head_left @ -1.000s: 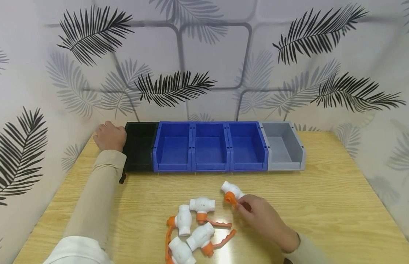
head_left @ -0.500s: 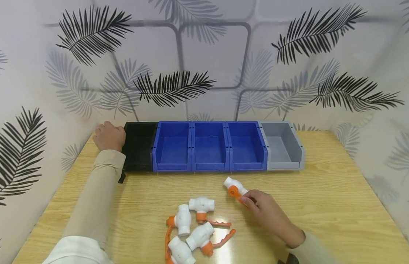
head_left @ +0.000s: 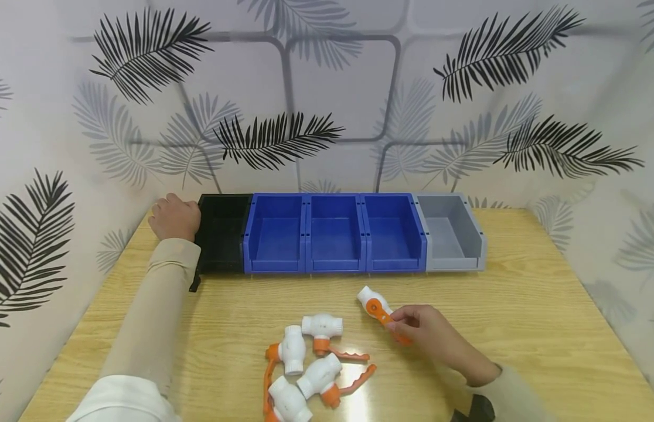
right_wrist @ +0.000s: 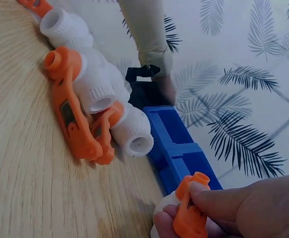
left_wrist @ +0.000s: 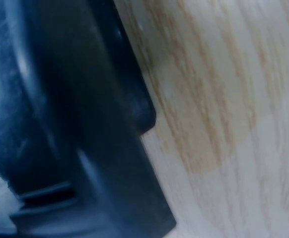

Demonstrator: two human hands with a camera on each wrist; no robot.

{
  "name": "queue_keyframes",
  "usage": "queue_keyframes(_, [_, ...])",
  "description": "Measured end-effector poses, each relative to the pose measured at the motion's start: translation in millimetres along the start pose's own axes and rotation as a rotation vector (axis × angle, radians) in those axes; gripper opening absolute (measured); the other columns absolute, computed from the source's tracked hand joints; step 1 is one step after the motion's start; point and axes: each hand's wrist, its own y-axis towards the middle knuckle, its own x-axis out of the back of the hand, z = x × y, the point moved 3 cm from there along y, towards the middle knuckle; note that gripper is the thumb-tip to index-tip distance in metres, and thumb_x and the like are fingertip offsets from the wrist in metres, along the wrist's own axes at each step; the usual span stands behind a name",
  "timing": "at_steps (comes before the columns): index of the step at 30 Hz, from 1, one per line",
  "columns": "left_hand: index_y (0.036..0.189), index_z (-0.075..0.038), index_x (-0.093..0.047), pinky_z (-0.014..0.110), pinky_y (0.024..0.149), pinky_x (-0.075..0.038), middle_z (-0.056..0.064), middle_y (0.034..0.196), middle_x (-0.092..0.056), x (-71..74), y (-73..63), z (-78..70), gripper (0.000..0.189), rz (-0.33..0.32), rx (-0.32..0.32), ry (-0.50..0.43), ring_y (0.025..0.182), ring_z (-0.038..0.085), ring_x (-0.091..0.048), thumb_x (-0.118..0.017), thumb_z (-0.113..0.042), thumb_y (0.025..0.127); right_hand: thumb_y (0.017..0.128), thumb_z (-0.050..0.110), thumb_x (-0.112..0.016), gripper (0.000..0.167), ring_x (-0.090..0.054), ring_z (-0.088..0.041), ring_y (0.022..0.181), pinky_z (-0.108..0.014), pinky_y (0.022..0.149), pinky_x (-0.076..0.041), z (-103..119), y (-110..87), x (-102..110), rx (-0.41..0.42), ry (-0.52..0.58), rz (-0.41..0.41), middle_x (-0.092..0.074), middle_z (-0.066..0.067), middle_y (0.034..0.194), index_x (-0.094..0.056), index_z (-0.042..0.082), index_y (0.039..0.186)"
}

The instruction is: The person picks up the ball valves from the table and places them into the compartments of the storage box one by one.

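"What's changed?"

"The white valve [head_left: 365, 296] pinched in my right hand [head_left: 433, 334] has rolled, turning its orange handle [head_left: 382, 315] up towards me (four other valves [head_left: 293, 350] lie nearby)."

"Meaning?"

"I'm adjusting its lie, I'd judge, just in front of the blue bins [head_left: 334, 266]."

"Left hand [head_left: 175, 218]?"

"At the black bin [head_left: 222, 265]; whether it grips, I can't tell."

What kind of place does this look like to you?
Probably a small sorting or assembly station, though the wider setting isn't shown. A row of open bins lines the back of a wood-grain table, with several orange-handled white valves in front.
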Motion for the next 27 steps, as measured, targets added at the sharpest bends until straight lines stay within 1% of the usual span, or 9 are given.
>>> queue_keyframes(2, [0.092, 0.012, -0.05, 0.061, 0.078, -0.037, 0.034, 0.1, -0.052, -0.3, 0.7, 1.2, 0.037, 0.009, 0.002, 0.004, 0.095, 0.049, -0.047, -0.032, -0.019, 0.087, 0.087, 0.023, -0.064, 0.023, -0.059, -0.013, 0.069, -0.025, 0.062, -0.05, 0, -0.3, 0, -0.011, 0.029, 0.009, -0.065, -0.009, 0.078, -0.067, 0.0, 0.093])
queue_keyframes(3, [0.092, 0.012, -0.05, 0.061, 0.078, -0.037, 0.034, 0.1, -0.052, -0.3, 0.9, 1.9, 0.037, 0.01, 0.003, 0.004, 0.095, 0.049, -0.047, -0.032, -0.019, 0.087, 0.086, 0.025, -0.064, 0.024, -0.06, -0.013, 0.071, -0.025, 0.063, -0.05, -4, 0.4, -1, -0.008, 0.023, 0.005, -0.066, -0.008, 0.08, -0.067, 0.002, 0.094])
queue_keyframes(4, [0.093, 0.012, -0.05, 0.061, 0.078, -0.037, 0.034, 0.1, -0.052, -0.2, 0.8, 2.2, 0.037, 0.011, 0.004, 0.003, 0.096, 0.049, -0.047, -0.032, -0.019, 0.087, 0.086, 0.024, -0.064, 0.023, -0.061, -0.013, 0.071, -0.025, 0.063, -0.051, -4, -0.1, -1, 0.0, 0.008, -0.005, -0.066, -0.008, 0.08, -0.067, 0.002, 0.094])
queue_keyframes(9, [0.094, 0.013, -0.051, 0.061, 0.078, -0.037, 0.034, 0.101, -0.053, 1.9, -0.3, 2.9, 0.037, 0.003, 0.01, 0.001, 0.097, 0.049, -0.047, -0.035, -0.019, 0.086, 0.087, 0.021, -0.063, 0.016, -0.059, -0.008, 0.072, -0.024, 0.064, -0.051, 3, -4.9, -2, 0.079, -0.131, -0.092, -0.065, -0.001, 0.081, -0.067, 0.006, 0.093])
queue_keyframes(14, [0.094, 0.014, -0.051, 0.061, 0.078, -0.037, 0.035, 0.1, -0.052, 4.2, -0.2, 1.8, 0.037, -0.013, 0.003, -0.003, 0.095, 0.05, -0.048, -0.036, -0.019, 0.086, 0.087, 0.016, -0.064, 0.009, -0.058, -0.005, 0.067, -0.023, 0.063, -0.051, 13, -15.0, 3, 0.157, -0.187, -0.195, -0.063, 0.004, 0.077, -0.067, 0.008, 0.09])
queue_keyframes(18, [0.094, 0.014, -0.05, 0.061, 0.078, -0.037, 0.035, 0.1, -0.052, 4.4, 0.7, 1.9, 0.037, -0.003, 0.002, 0.001, 0.095, 0.05, -0.047, -0.035, -0.019, 0.087, 0.084, 0.01, -0.066, 0.004, -0.056, -0.003, 0.063, -0.022, 0.059, -0.05, 20, -21.8, 15, 0.22, -0.254, -0.295, -0.061, 0.007, 0.076, -0.066, 0.008, 0.088])
queue_keyframes(21, [0.095, 0.014, -0.05, 0.061, 0.078, -0.037, 0.035, 0.101, -0.052, 3.9, 1.1, 2.0, 0.037, 0.01, 0.005, 0.005, 0.095, 0.05, -0.047, -0.035, -0.02, 0.087, 0.081, 0.006, -0.069, 0.006, -0.054, -0.002, 0.063, -0.021, 0.058, -0.05, 22, -25.0, 27, 0.266, -0.352, -0.374, -0.061, 0.008, 0.077, -0.066, 0.009, 0.086])
queue_keyframes(24, [0.095, 0.013, -0.05, 0.061, 0.078, -0.037, 0.035, 0.101, -0.052, 2.7, 1.1, 1.8, 0.037, 0.022, 0.006, 0.003, 0.095, 0.05, -0.047, -0.034, -0.02, 0.087, 0.079, 0.004, -0.071, 0.009, -0.053, -0.002, 0.063, -0.022, 0.057, -0.049, 21, -27.8, 41, 0.286, -0.445, -0.44, -0.061, 0.008, 0.077, -0.066, 0.009, 0.085])
queue_keyframes(27, [0.094, 0.013, -0.05, 0.061, 0.077, -0.037, 0.035, 0.101, -0.052, 1.0, 1.3, 1.6, 0.037, 0.034, 0.006, 0.004, 0.095, 0.05, -0.047, -0.034, -0.02, 0.087, 0.079, 0.005, -0.071, 0.009, -0.053, -0.004, 0.062, -0.022, 0.055, -0.048, 18, -30.7, 54, 0.286, -0.516, -0.495, -0.062, 0.005, 0.077, -0.067, 0.008, 0.086])
